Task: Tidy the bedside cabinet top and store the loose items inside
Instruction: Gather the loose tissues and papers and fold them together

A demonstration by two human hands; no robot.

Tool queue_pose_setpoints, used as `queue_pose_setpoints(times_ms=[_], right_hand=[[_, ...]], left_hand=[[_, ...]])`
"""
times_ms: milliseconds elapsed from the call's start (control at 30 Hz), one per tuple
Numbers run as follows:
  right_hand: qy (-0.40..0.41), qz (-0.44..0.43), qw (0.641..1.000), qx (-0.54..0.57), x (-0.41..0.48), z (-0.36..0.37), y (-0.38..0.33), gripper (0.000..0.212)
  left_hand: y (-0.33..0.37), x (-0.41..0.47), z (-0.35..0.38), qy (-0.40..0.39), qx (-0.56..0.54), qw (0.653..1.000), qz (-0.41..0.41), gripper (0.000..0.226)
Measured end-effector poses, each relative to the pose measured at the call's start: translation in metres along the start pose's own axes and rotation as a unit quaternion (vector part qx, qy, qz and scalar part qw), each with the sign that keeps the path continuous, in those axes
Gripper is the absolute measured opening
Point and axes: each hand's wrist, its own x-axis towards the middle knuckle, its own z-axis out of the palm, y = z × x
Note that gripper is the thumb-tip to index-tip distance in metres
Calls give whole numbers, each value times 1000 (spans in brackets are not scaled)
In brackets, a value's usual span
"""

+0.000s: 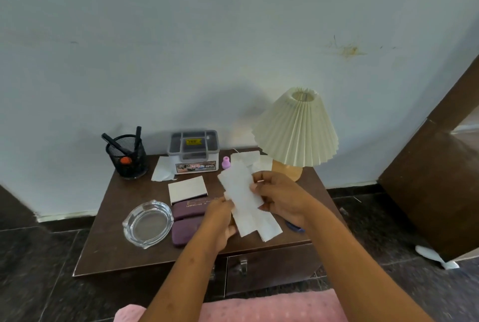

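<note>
The left hand (220, 218) curls its fingers round the white papers (245, 192) and the right hand (282, 200) pinches their side, above the worktop (108, 241). An ashtray (147, 223), purple cases (185, 220) and a notepad (187, 189) crowd the left, a lamp (295, 130) stands behind right; open room lies along the front edge

blue obj (295, 229) sitting mostly under right hand (281, 200), type unclear | left hand (220, 220) covering pt of purple cases (185, 229) | papers (243, 198) hiding pt of lamp base (287, 171) | box (194, 152) label txt reading too small | pink cloth (259, 307) running off btm edge
</note>
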Motion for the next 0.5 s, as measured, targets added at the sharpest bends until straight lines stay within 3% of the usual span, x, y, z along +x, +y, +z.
queue_pose_setpoints(times_ms=[100, 200, 333, 500], right_hand=[[68, 7, 991, -117, 5, 16, 1, 25], [121, -21, 976, -179, 11, 26, 1, 22], [114, -52, 967, -221, 16, 33, -1, 18], [54, -78, 971, -219, 24, 21, 2, 16]], left_hand=[[7, -2, -4, -7, -97, 995, -6, 20], [12, 2, -9, -18, -157, 987, 3, 34], [15, 7, -10, -11, -149, 988, 27, 28], [13, 17, -15, 26, -128, 990, 46, 42]])
